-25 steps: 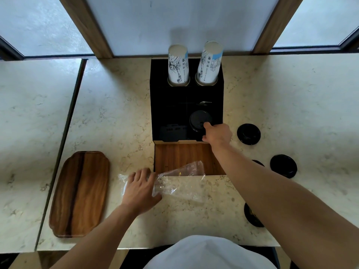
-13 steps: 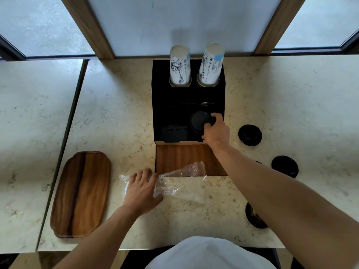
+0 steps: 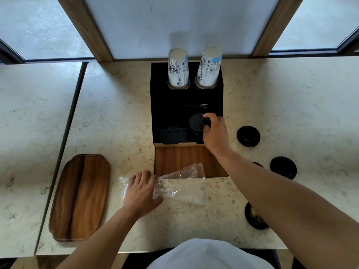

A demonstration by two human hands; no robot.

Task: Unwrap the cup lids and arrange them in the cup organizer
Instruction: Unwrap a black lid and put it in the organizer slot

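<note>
The black cup organizer [image 3: 171, 105] stands at the back of the marble counter, with two stacks of printed paper cups [image 3: 178, 68] in its rear holes. My right hand [image 3: 215, 133] reaches into its front right compartment, fingers curled on the edge of a black lid [image 3: 196, 123] there. My left hand [image 3: 140, 193] lies flat on the clear plastic wrapper [image 3: 182, 175] near the counter's front. Loose black lids lie on the counter to the right: one [image 3: 248, 136] beside the organizer, one [image 3: 283, 167] further right, one [image 3: 254, 218] partly hidden under my right forearm.
A wooden tray [image 3: 79, 197] lies at the front left. The organizer's wooden front panel [image 3: 178, 158] lies between the wrapper and the black compartments. A seam [image 3: 64, 136] splits the counter on the left. Windows and wooden posts run behind.
My right hand has slid slightly further over the lid in the organizer, fingers now wrapping its right edge. My left hand has stayed on the wrapper.
</note>
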